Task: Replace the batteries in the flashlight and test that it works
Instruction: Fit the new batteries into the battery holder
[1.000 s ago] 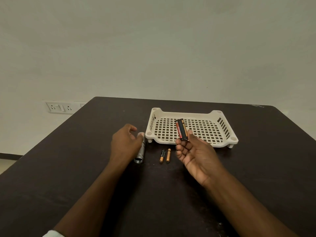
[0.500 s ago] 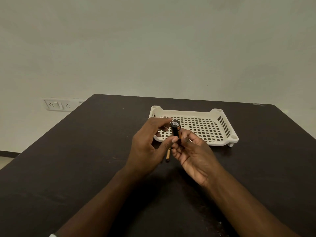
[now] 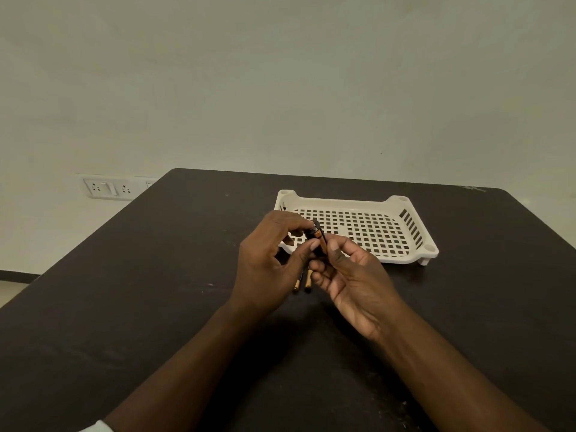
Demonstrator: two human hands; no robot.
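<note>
A black battery holder with orange-and-black batteries in it stands nearly upright between both hands, just in front of the basket. My right hand grips its lower part with curled fingers and thumb. My left hand pinches its upper part between thumb and forefinger. Two loose orange-and-black batteries lie on the dark table, partly covered by my hands. The silver flashlight body is hidden behind my left hand.
A cream perforated plastic basket sits empty beyond my hands, towards the table's far side. A wall socket plate is on the wall at the left, beyond the table's edge.
My left hand left the flashlight body on the table, moved right and took hold of the battery holder's top. My right hand has kept the holder, now tilted more upright.
</note>
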